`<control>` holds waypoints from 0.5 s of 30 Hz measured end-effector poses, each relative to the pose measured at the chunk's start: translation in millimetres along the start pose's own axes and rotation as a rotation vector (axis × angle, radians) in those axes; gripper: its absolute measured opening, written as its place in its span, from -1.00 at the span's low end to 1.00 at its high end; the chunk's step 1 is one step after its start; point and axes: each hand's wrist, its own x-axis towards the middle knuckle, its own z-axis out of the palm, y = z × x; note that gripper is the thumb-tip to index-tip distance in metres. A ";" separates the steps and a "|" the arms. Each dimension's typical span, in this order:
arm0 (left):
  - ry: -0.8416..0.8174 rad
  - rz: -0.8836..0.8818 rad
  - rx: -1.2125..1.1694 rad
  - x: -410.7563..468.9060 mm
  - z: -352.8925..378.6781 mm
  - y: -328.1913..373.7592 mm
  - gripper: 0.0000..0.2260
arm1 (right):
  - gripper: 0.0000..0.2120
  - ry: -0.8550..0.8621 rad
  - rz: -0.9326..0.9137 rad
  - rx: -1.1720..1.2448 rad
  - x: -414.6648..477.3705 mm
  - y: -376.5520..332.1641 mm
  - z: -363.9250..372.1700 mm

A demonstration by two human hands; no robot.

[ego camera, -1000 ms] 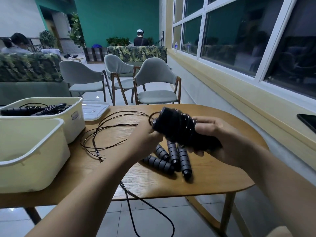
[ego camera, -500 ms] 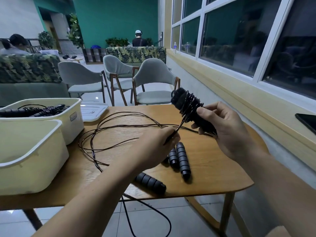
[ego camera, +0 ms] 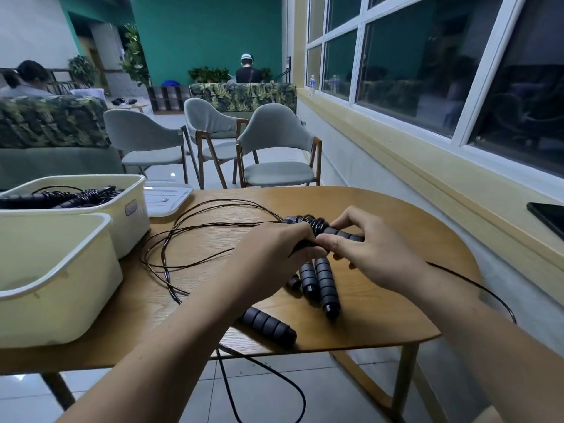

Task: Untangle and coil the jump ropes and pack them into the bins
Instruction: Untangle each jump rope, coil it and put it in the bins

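One cord-wound handle [ego camera: 337, 232] between left hand [ego camera: 273, 254] and right hand [ego camera: 374, 254], half hidden.

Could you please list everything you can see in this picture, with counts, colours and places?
table: one, wooden, foreground.
near bin: one, cream, table's front left.
far bin: one, cream, behind it, holding black coiled ropes.
lid: one, white, beside the far bin.
loose handles: at least three, black, on the table under the hands.
loose cord: dark loops, mid-table, trailing off the front edge.
wound handle: one, black, cord-wrapped, held above the table.
chairs: three, grey-green, behind the table.
flat device: one, black, windowsill at right.
left hand: one, grips the wound handle.
right hand: one, pinches the wound handle.
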 end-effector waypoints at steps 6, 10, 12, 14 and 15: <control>0.058 0.017 -0.150 2.1 -18.5 -8.6 -0.76 | -0.61 -0.157 -0.060 0.008 -3.8 -8.2 -2.3; 0.072 -0.005 -0.185 0.7 -23.4 -12.2 -0.77 | -0.67 -0.301 -0.058 -0.010 -7.8 -15.8 -8.7; 0.082 -0.018 -0.209 -0.6 -24.1 -14.0 -0.74 | -0.64 -0.420 -0.035 0.036 -11.1 -20.0 -10.1; 0.096 -0.025 -0.284 -0.7 -22.4 -13.9 -0.67 | -0.64 -0.545 -0.001 0.154 -13.8 -24.2 -12.2; 0.110 -0.028 -0.322 0.0 -21.1 -13.1 -0.65 | -0.64 -0.598 0.008 0.219 -14.9 -25.8 -14.1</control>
